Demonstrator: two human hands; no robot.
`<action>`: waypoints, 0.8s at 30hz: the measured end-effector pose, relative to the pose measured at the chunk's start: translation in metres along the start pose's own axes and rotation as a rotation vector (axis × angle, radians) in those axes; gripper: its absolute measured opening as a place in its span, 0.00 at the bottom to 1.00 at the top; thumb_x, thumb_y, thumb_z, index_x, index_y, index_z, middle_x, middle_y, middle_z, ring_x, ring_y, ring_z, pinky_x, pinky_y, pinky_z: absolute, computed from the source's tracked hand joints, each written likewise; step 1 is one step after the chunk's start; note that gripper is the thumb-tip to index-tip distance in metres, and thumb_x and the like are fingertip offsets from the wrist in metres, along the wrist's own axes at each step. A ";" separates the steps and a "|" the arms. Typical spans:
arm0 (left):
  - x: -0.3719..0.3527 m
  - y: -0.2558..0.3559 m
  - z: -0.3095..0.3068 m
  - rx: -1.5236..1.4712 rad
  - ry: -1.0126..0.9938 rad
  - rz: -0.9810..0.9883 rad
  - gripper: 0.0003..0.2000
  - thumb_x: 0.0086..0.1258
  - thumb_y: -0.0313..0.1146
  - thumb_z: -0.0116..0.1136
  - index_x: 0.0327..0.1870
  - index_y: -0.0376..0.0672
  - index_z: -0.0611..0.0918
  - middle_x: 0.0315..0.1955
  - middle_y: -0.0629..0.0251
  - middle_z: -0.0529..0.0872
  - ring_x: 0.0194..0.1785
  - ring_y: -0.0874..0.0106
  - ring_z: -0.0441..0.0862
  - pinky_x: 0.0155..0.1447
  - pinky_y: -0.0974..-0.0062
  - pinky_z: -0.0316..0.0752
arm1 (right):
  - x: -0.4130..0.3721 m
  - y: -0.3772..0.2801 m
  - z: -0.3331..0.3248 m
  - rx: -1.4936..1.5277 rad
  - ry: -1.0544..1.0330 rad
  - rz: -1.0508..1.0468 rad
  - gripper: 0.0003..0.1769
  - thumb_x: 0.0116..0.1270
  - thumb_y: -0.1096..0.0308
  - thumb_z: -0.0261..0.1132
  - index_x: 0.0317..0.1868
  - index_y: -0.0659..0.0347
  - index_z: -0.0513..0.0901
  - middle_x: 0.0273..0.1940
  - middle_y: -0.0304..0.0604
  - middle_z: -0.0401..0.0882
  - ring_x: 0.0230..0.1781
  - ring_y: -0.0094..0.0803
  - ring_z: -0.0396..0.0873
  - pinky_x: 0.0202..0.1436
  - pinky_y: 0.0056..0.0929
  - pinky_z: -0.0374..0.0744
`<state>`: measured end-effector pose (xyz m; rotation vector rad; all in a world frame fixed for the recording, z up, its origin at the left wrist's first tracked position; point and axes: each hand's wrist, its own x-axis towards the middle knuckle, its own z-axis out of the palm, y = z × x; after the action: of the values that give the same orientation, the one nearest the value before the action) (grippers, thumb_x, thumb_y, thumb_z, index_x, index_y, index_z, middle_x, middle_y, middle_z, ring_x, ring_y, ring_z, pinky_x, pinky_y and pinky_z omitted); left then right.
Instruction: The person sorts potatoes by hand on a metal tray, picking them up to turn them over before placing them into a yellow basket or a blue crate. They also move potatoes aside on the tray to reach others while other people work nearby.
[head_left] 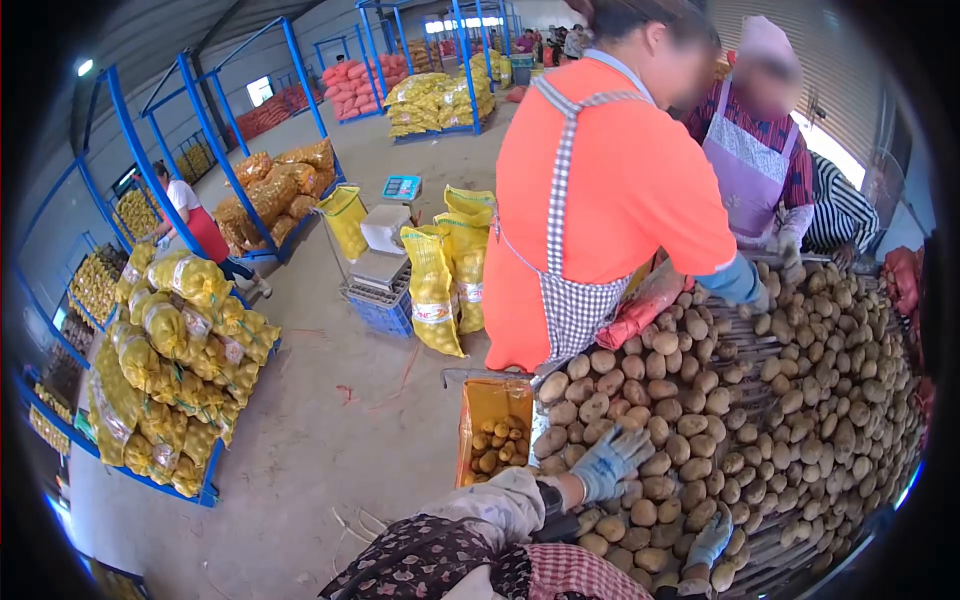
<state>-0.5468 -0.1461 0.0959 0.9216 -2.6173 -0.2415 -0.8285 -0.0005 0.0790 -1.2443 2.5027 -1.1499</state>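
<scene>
My left hand (610,462), in a light blue and grey glove, lies over the potatoes (692,424) near the left edge of the slatted sorting surface. Its fingers are spread and hold nothing. Lower and further right, my right hand (710,540), gloved alike, rests among potatoes with its fingers extended and slightly bent; no potato shows in its grasp. Left of my left hand, an open orange-yellow bag (480,408) holds small potatoes at the edge of the sorting surface.
A co-worker in orange (590,190) reaches over the potatoes. Another in a purple apron (745,175) and a striped sleeve (840,205) are beyond. Filled yellow bags (432,290) stand beside a scale (380,268). Stacked sacks (185,340) fill a blue-framed pallet at left, near another person (200,220).
</scene>
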 end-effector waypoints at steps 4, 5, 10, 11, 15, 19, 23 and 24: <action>-0.008 0.009 -0.030 -0.054 0.021 0.000 0.30 0.67 0.41 0.52 0.70 0.40 0.65 0.68 0.48 0.65 0.73 0.55 0.60 0.74 0.50 0.52 | -0.026 -0.015 -0.023 0.012 0.044 -0.072 0.17 0.70 0.72 0.57 0.57 0.68 0.78 0.52 0.54 0.78 0.53 0.44 0.76 0.58 0.37 0.73; -0.001 0.024 -0.069 -0.032 -0.220 -0.024 0.25 0.64 0.39 0.53 0.62 0.38 0.74 0.67 0.51 0.68 0.73 0.56 0.60 0.75 0.51 0.51 | -0.031 -0.039 -0.039 -0.006 0.024 -0.041 0.16 0.66 0.73 0.59 0.54 0.67 0.80 0.48 0.54 0.81 0.48 0.49 0.78 0.57 0.40 0.75; -0.046 0.009 -0.066 -0.475 0.363 -0.349 0.16 0.63 0.28 0.50 0.52 0.34 0.77 0.42 0.52 0.82 0.49 0.52 0.78 0.58 0.60 0.71 | -0.083 -0.050 -0.080 -0.077 -0.556 -0.424 0.15 0.58 0.60 0.67 0.42 0.59 0.84 0.33 0.49 0.81 0.38 0.48 0.79 0.43 0.44 0.76; -0.057 0.006 -0.060 -0.992 0.557 -0.530 0.22 0.66 0.30 0.53 0.61 0.37 0.70 0.51 0.53 0.77 0.52 0.57 0.78 0.58 0.61 0.72 | -0.086 -0.051 -0.072 -0.076 -0.596 -0.493 0.16 0.58 0.60 0.66 0.45 0.58 0.84 0.33 0.48 0.81 0.37 0.47 0.79 0.43 0.44 0.76; -0.063 0.018 -0.060 -1.267 0.486 -0.743 0.28 0.62 0.39 0.60 0.61 0.34 0.71 0.58 0.46 0.74 0.60 0.50 0.71 0.67 0.56 0.64 | -0.070 -0.070 -0.066 -0.011 -0.628 -0.480 0.18 0.62 0.57 0.64 0.51 0.54 0.82 0.34 0.46 0.82 0.36 0.46 0.80 0.43 0.43 0.76; -0.055 0.052 -0.061 -0.144 0.079 -0.200 0.44 0.59 0.55 0.63 0.72 0.41 0.60 0.66 0.45 0.65 0.71 0.50 0.60 0.71 0.50 0.57 | -0.065 -0.090 -0.078 -0.213 -0.818 -0.374 0.21 0.65 0.55 0.61 0.56 0.51 0.79 0.36 0.47 0.83 0.40 0.46 0.80 0.46 0.43 0.75; -0.078 0.025 -0.048 0.090 -0.101 -0.306 0.48 0.52 0.59 0.65 0.71 0.40 0.62 0.66 0.43 0.63 0.71 0.44 0.55 0.72 0.45 0.49 | -0.072 -0.075 -0.052 -0.471 -1.083 -0.636 0.21 0.67 0.54 0.58 0.58 0.49 0.78 0.44 0.49 0.83 0.44 0.46 0.80 0.49 0.42 0.76; -0.089 0.015 -0.050 0.198 0.002 -0.353 0.46 0.51 0.57 0.66 0.69 0.40 0.64 0.66 0.43 0.64 0.70 0.43 0.57 0.72 0.45 0.49 | -0.074 -0.075 -0.047 -0.411 -1.016 -0.697 0.21 0.67 0.54 0.57 0.58 0.49 0.78 0.46 0.49 0.82 0.45 0.46 0.80 0.50 0.42 0.76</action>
<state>-0.4716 -0.0810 0.1221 1.4502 -2.4939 -0.0685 -0.7518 0.0521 0.1477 -2.1562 1.5616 0.0843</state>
